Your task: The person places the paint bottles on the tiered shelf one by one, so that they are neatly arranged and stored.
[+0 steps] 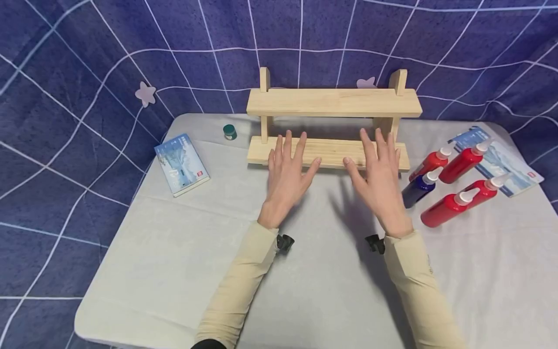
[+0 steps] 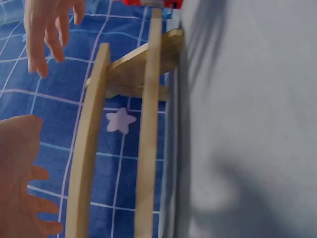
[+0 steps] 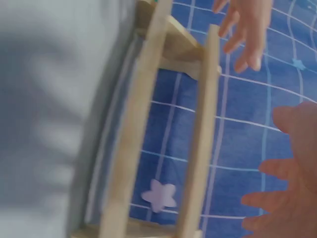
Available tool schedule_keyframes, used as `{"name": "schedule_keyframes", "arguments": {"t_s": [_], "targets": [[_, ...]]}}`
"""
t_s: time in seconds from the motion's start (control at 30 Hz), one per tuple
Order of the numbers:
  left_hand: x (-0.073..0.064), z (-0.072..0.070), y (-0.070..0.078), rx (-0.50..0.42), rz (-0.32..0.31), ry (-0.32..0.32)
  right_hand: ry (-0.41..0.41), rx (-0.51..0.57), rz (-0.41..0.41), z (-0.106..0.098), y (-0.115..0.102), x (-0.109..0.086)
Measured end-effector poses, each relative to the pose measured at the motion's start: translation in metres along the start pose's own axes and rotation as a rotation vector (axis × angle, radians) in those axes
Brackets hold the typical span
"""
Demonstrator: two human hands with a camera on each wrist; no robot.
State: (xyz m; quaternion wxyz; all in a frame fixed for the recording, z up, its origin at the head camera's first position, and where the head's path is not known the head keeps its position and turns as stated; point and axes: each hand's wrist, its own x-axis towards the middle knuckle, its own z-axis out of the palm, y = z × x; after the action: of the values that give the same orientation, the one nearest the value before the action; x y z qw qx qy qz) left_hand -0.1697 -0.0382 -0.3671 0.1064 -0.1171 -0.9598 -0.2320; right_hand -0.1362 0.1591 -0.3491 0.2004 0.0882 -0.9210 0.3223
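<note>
A two-tier wooden shelf (image 1: 333, 103) stands at the back of the table, its boards bare. In the head view my left hand (image 1: 285, 177) hovers in front of it, fingers spread and overlapping the lower board (image 1: 331, 150). My right hand (image 1: 378, 179) mirrors it on the other side, fingers also spread and holding nothing. The left wrist view shows the left hand (image 2: 20, 173) apart from the shelf (image 2: 148, 129). From the right wrist, the right hand (image 3: 287, 183) likewise appears apart from the boards (image 3: 200, 139).
Several red spray-type bottles (image 1: 462, 165) and a dark blue bottle (image 1: 419, 189) stand right of the right hand, by a blue-and-white booklet (image 1: 507, 165). Leftward lie a blue book (image 1: 180, 165) and a small green-lidded jar (image 1: 229, 132). A patterned blue curtain (image 1: 218, 43) hangs behind.
</note>
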Motion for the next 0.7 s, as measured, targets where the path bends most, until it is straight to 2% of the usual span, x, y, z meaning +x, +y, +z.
{"name": "schedule_keyframes", "arguments": {"t_s": [0.23,0.37,0.53,0.7], "targets": [[0.009,-0.018,-0.011,-0.134,-0.017,0.095,0.123,0.022,-0.065,-0.032,-0.002,0.003],[0.012,-0.026,-0.021,-0.216,-0.029,0.170,0.206,0.015,-0.086,-0.052,0.000,0.001],[0.015,-0.033,-0.036,-0.301,-0.052,0.264,0.289,0.021,-0.025,-0.077,0.001,-0.006],[0.017,-0.034,-0.054,-0.383,-0.079,0.346,0.385,0.045,0.040,-0.097,-0.001,-0.014]]}}
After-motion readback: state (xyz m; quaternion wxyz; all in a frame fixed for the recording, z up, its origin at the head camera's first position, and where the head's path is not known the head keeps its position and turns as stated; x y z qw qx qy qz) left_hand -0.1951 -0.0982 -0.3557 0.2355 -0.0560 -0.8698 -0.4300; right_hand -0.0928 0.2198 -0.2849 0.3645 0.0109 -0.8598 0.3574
